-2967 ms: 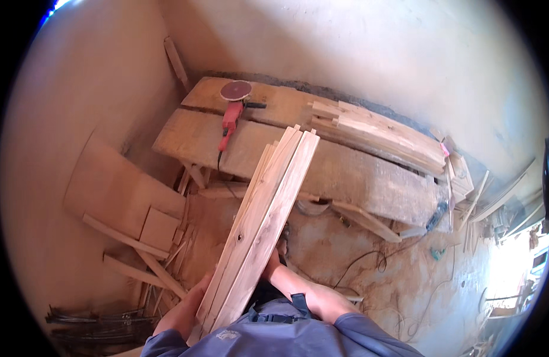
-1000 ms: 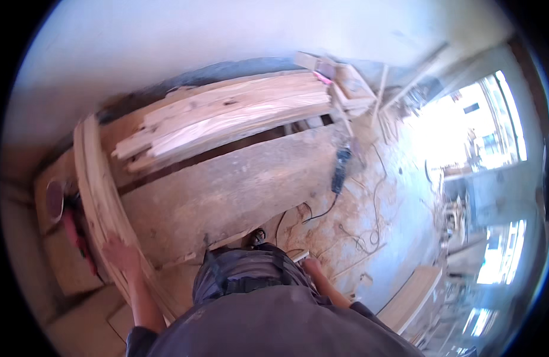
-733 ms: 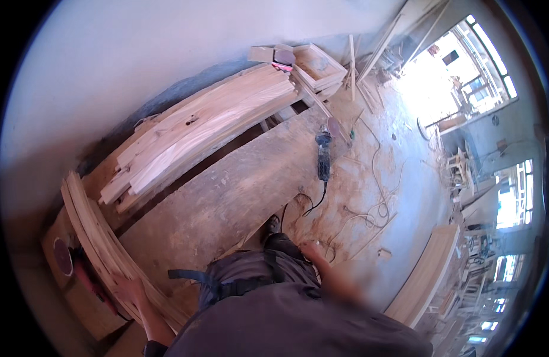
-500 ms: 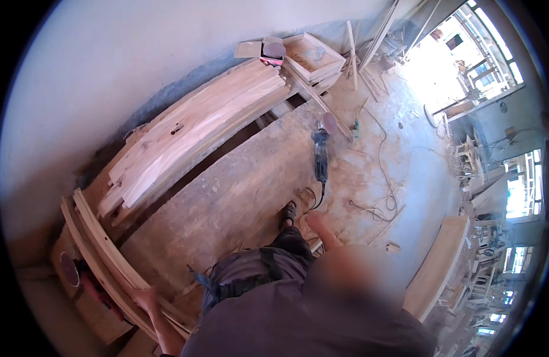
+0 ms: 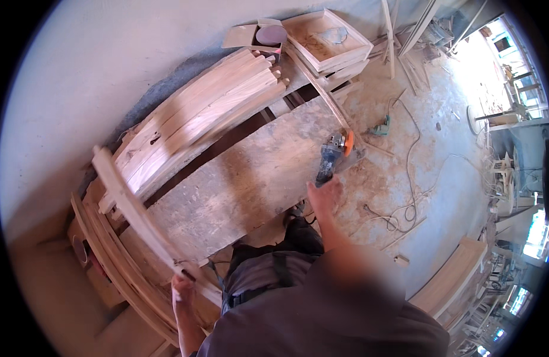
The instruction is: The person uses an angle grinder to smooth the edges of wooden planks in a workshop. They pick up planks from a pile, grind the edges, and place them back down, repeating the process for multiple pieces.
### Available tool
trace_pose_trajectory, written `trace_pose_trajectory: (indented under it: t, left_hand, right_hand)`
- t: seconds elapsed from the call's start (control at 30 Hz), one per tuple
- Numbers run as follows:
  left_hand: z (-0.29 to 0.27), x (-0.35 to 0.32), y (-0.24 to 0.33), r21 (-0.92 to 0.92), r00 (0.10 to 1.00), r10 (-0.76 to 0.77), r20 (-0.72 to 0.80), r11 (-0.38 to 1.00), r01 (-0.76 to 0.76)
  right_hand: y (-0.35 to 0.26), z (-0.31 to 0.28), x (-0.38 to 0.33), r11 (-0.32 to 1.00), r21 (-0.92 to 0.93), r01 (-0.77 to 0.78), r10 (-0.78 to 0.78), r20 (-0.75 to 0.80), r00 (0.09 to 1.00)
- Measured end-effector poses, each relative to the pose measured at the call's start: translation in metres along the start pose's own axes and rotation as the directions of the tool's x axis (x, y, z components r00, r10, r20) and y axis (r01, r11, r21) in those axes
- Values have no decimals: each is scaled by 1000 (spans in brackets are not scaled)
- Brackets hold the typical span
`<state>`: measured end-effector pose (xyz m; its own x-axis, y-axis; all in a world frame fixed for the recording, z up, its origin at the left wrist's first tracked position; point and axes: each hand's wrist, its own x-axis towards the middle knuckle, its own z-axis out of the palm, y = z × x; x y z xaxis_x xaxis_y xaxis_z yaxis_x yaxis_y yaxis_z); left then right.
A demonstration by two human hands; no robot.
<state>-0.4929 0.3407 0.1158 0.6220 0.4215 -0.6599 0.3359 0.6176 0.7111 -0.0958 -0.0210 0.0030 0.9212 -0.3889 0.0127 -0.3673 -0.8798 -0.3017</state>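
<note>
The left hand (image 5: 182, 293) has its fingers wrapped around the near end of a long wooden slat (image 5: 137, 217), which runs up and away from them over the bench (image 5: 250, 178). The right hand (image 5: 323, 199) reaches forward, fingers loosely spread and holding nothing; just beyond the fingertips lies a blue and orange angle grinder (image 5: 334, 153) at the bench's edge.

Daylight glares in from the upper right, the fisheye rim bends edges, and the near shoulder blurs.
</note>
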Motion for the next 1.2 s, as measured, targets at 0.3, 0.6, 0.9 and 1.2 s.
trace_pose_trajectory:
  t: [0.3,0.6,0.9,1.2]
  left_hand:
    - [194,95,-6,522,972,-209,108,844,123]
    - [278,262,29,856,895,-342,287,511,-79]
    - [315,250,12,725,788,-95,608,-339,-600]
    - [362,243,0,803,882,-213,421,-365,-472]
  right_hand:
    - [30,-10,55,959,241,-147,83,258,962]
    - [143,-133,-10,834,297,-465,223,589,777]
    - [185,-168,-38,806,291,-514,346,473,810]
    - [217,-170,46,757,422,-499,259,508,821]
